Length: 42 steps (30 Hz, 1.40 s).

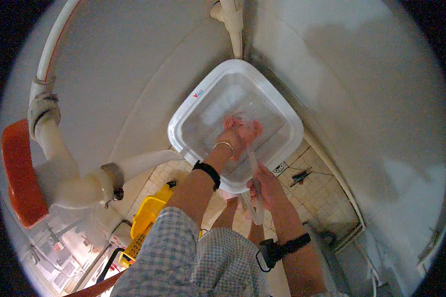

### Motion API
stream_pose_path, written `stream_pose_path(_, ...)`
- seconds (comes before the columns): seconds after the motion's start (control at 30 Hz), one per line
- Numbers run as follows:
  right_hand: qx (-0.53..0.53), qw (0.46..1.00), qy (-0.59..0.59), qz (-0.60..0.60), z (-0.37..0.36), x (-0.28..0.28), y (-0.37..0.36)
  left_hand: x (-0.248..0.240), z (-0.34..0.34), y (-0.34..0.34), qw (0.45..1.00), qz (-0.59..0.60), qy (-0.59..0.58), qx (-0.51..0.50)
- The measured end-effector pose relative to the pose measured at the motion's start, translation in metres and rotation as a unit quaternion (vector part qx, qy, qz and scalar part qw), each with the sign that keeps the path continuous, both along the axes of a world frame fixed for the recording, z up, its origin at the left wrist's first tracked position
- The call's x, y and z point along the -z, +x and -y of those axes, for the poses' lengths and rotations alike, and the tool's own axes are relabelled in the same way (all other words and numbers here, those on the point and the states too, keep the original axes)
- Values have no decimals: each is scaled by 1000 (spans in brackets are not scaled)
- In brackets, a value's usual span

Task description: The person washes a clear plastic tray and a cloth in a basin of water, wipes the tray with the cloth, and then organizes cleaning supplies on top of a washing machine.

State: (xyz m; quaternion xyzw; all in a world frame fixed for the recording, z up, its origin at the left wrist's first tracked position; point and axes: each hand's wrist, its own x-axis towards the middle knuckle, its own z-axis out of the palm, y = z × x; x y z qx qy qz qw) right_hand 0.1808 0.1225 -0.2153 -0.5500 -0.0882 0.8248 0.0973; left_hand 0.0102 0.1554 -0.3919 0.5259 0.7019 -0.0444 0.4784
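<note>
A white, rounded square basin [287,106] is below me, its inside wet and shiny. My left hand [231,136] reaches into it, wearing a bracelet and a black wristband. Under and beside its fingers lies a pink, soft-looking thing [252,129]. Its kind does not show, and the fingers blend into it. My right hand [267,187], just outside the near right rim, is closed around a clear hose [253,161]. The hose's end points down into the basin at the pink thing, and a loop of it hangs below my hand.
On the left, a pale pipe and valve with a red handle [17,173] stand close to my left arm. Walls rise on both sides of the basin. Yellow plastic gear [148,213] stands lower left. A floor drain [279,167] and a small dark object [301,176] are on the tiles.
</note>
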Motion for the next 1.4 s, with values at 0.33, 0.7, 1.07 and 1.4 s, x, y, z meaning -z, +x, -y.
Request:
stream_pose_path(0.33,1,999,-15,36,-6,-1,1,-91,-3,26,947,-268,167,55)
stream_pose_path(0.7,0,999,-23,47,-3,4,1,-63,1,2,996,-77,40,-25)
stream_pose_path(1.07,-27,999,20,20,-5,-1,-10,3,15,-24,967,113,-40,-225)
stream_pose_path(1.4,-65,998,12,4,1,16,-3,-24,37,-3,958,-190,180,116)
